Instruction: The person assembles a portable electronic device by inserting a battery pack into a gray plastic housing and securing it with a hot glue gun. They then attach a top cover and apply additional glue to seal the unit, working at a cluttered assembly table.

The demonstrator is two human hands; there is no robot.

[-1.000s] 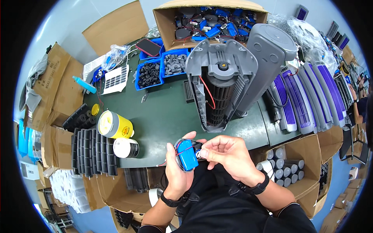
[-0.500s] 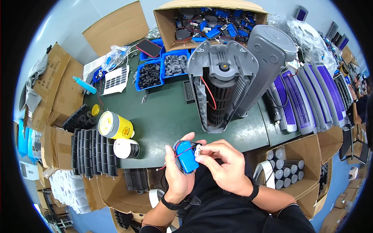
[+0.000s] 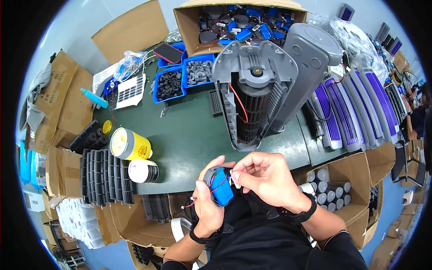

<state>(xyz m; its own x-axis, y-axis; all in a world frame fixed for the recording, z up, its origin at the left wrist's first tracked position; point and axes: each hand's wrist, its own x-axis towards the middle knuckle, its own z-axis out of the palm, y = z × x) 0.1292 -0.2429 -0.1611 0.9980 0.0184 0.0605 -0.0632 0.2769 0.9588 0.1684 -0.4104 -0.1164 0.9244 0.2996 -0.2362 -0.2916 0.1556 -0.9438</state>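
Observation:
My left hand (image 3: 209, 207) is closed round a grey round base that carries a blue battery pack (image 3: 222, 189). Thin red and black wires cross the blue wrap, and one lead with a small white plug hangs out past my left thumb. Just to the right, my right hand (image 3: 265, 179) pinches a small white connector (image 3: 235, 177) between thumb and fingertips, close beside the battery pack. Both hands are in front of the table's near edge. Beyond them on the table stands an open grey fan housing (image 3: 255, 103) with a black cylindrical rotor and a red wire inside.
A yellow tub (image 3: 130, 145) and a white tub (image 3: 144, 171) stand left, beside black rotors (image 3: 105, 177). Blue bins (image 3: 169, 85) hold small parts. A carton (image 3: 189, 27) of battery packs is behind. Purple-grilled housings (image 3: 344, 112) lie right, above a carton of grey cylinders (image 3: 330, 198).
My right hand has moved slightly right and turned, drawing the white connector a little away from the battery pack. The left hand tilts the pack slightly. The whole view has shifted a little.

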